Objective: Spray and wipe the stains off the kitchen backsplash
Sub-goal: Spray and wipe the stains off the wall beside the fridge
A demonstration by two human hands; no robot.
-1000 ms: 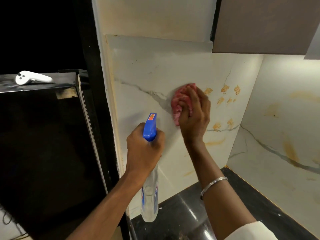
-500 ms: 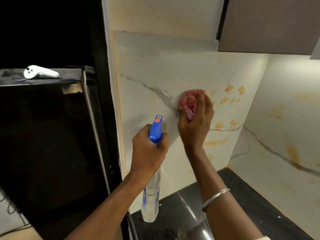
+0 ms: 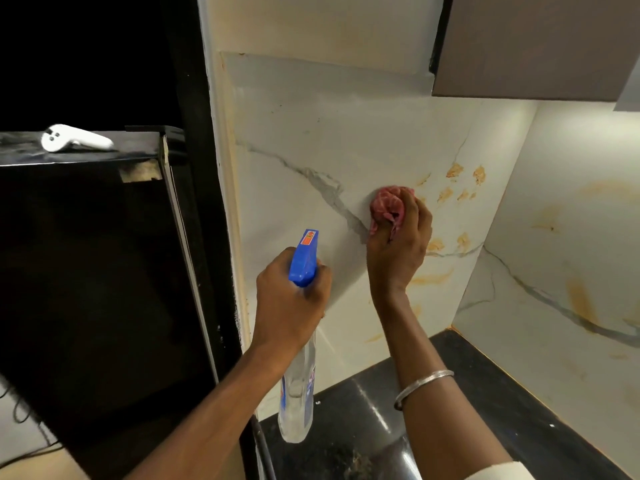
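Against the backsplash (image 3: 311,133), right fingers (image 3: 414,220) clutch a cloth (image 3: 386,206); left fingers (image 3: 320,289) grip the bottle (image 3: 298,400).

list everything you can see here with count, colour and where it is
spray bottle: 1, clear body with blue trigger head, held in front of the wall, centre
cloth: 1, pink, bunched up against the wall, centre right
backsplash: 2 panels meeting in a corner, white with grey veins
stains: many, orange-yellow, right of the cloth, below it and on the right panel
countertop: 1, glossy black, bottom right
cabinet: 1, grey-brown, top right
appliance: 1, black, left
controller: 1, white, on top of the appliance
bangle: 1, silver, right wrist
left hand: 1, grips the spray bottle's neck
right hand: 1, holds the cloth to the backsplash
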